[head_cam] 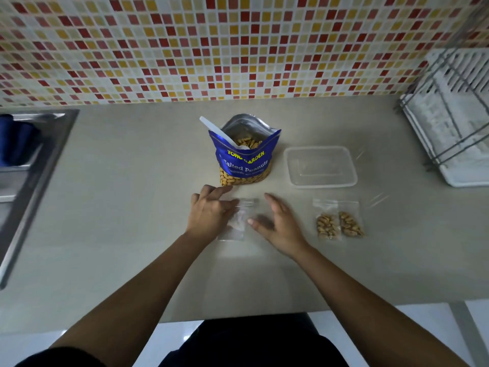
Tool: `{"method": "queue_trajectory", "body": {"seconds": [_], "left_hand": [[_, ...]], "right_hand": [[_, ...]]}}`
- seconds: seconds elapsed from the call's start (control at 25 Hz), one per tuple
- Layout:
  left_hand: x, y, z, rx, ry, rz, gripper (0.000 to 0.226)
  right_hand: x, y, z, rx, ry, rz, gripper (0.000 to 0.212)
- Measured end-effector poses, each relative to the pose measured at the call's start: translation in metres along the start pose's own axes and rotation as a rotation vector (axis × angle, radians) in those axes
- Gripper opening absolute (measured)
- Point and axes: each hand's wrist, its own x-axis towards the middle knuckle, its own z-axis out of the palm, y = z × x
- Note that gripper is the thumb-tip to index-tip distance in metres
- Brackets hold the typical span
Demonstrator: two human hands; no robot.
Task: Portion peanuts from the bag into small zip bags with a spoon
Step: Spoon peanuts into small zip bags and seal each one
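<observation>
Standing upright at the middle of the beige tabletop (pixel 119 207), a blue foil bag of salted peanuts (pixel 246 161) has its mouth open, and the handle of a white plastic spoon (pixel 211 126) sticks out over its left rim. Just in front of it lies an empty clear small zip bag (pixel 239 223), flat, with its zip strip toward the peanut bag.

The left hand (pixel 211 211) rests palm down on that bag's left side. Its fingers are stretched forward, and their tips come close to the foot of the peanut bag. The right hand (pixel 280 226) is spread wide beside the bag's right edge, thumb pointing left. It is blurred, and whether it touches the plastic cannot be told.

To the right of the right hand, and apart from it, two filled small zip bags (pixel 327 225) (pixel 350 223) lie side by side, touching. Behind them sits a clear rectangular plastic container (pixel 321 165), near the peanut bag but not against it.

A steel sink (pixel 39 160) cuts into the left end of the tabletop. A broad bare stretch lies between its rim and the left hand. A white dish rack (pixel 455 120) with a wire frame takes up the far right corner. A mosaic tile wall (pixel 158 49) closes the back. Bare surface runs from the hands to the tabletop's front edge, under both forearms.
</observation>
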Motion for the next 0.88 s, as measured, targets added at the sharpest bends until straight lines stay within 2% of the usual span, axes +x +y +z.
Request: {"method": "queue_trajectory", "body": {"seconds": [0.12, 0.2, 0.28, 0.36, 0.4, 0.48, 0.6, 0.88], "left_hand": [[0.003, 0.008, -0.016, -0.298, 0.115, 0.015, 0.020], [0.004, 0.014, -0.027, -0.572, 0.131, -0.151, 0.012], [0.007, 0.021, -0.044, -1.057, 0.053, -0.372, 0.006], [0.010, 0.028, -0.063, -1.559, -0.025, -0.518, 0.010], [0.012, 0.030, -0.072, -1.714, -0.037, -0.549, 0.011], [0.016, 0.032, -0.088, -1.803, -0.014, -0.516, 0.012], [0.019, 0.035, -0.102, -1.798, -0.006, -0.429, 0.020], [0.032, 0.032, -0.114, -1.786, -0.044, -0.385, 0.021]], "right_hand": [[-0.009, -0.029, 0.014, 0.453, 0.050, 0.137, 0.062], [-0.005, -0.047, 0.014, 0.730, 0.124, 0.198, 0.036], [0.005, -0.061, 0.000, 0.921, 0.194, 0.187, 0.018], [0.010, -0.072, -0.020, 0.977, 0.179, 0.140, 0.015], [0.010, -0.077, -0.031, 0.975, 0.155, 0.110, 0.016], [0.009, -0.082, -0.047, 0.924, 0.150, 0.052, 0.017], [0.007, -0.081, -0.063, 0.859, 0.190, 0.010, 0.017], [0.017, -0.092, -0.083, 0.726, 0.225, -0.078, 0.016]]}}
